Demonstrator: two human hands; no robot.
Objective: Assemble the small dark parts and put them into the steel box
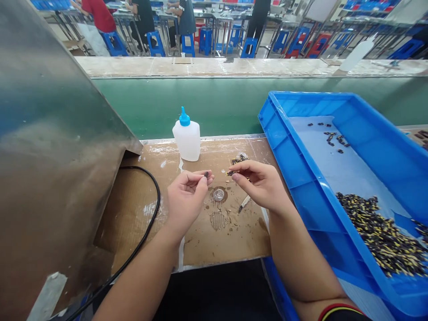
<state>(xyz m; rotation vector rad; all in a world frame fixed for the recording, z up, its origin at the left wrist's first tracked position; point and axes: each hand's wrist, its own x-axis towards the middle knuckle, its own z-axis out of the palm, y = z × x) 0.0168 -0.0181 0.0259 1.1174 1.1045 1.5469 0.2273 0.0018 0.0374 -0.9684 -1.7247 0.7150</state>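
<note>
L hand is curled, thumb & fingertips pinching a tiny dark part. R hand pinches a small dark piece w/ a yellowish end the same way. The two pinches are near each other, not touching, & both are held above a brown cardboard-covered worktop streaked w/ white residue.

Just past R hand sits a small heap of black-and-yellow parts. Btw the hands, lower down, lie a round silver metal disc & a small blade w/ a pale handle. Below the disc is a ribbed brown mark.

Behind L hand stands a white plastic squeeze bottle w/ a blue nozzle cap. To the right, a bright blue plastic crate holds a big pile of black-and-yellow parts & a few scattered dark pieces on a pale liner. A black cable curves across the worktop's left side, by a tall brushed-steel panel. Co-workers sit at far tables w/ blue stools.
</note>
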